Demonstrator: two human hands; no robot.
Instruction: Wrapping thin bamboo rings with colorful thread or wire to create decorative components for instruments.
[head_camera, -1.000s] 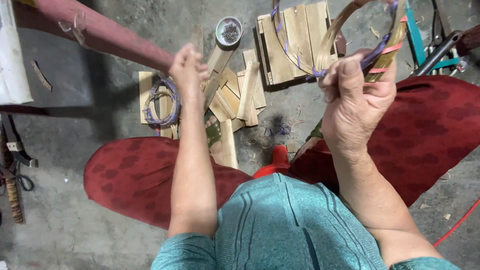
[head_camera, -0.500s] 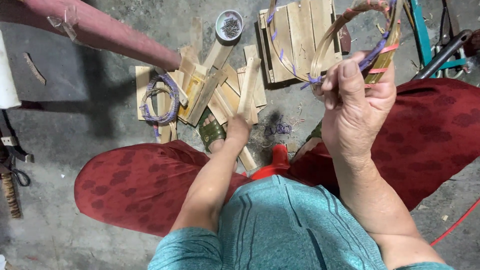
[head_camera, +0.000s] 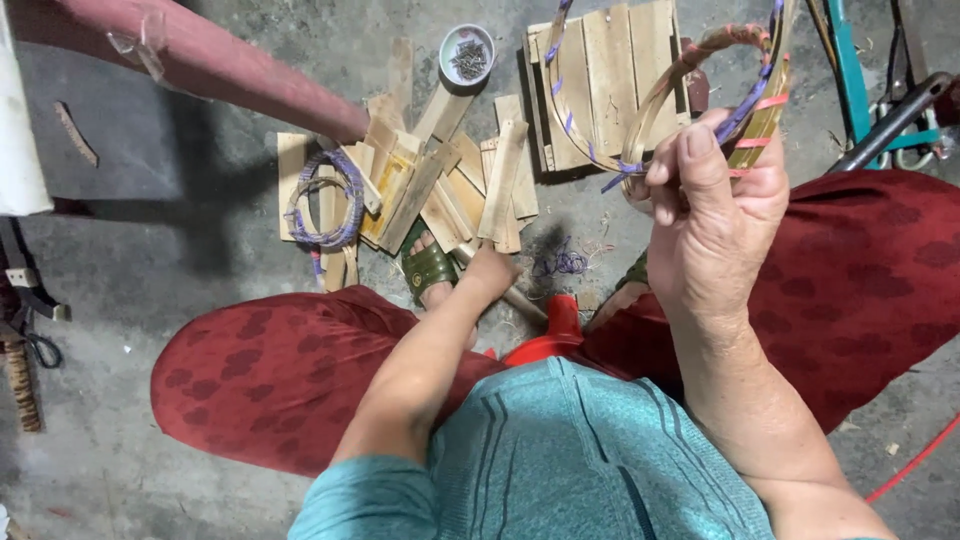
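right hand (head_camera: 715, 205): raised, pinching hoop (head_camera: 690, 70) with purple cord
left hand (head_camera: 490, 272): low on floor, seemingly closed on stick (head_camera: 515, 298)
slats (head_camera: 440, 190): piled just beyond

Two bamboo hoops (head_camera: 690, 90) (head_camera: 325, 195), one small bowl (head_camera: 467, 53), one slatted wooden panel (head_camera: 610, 70), one green sandal (head_camera: 428, 270).

Bamboo hoop (head_camera: 700, 60) w/ purple wrap, held upright; wooden stick (head_camera: 500, 290) low.

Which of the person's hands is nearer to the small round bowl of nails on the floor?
Left. The left hand is low by the wooden slats, below the bowl of nails. The right hand is farther right, raised and holding the bamboo hoop.
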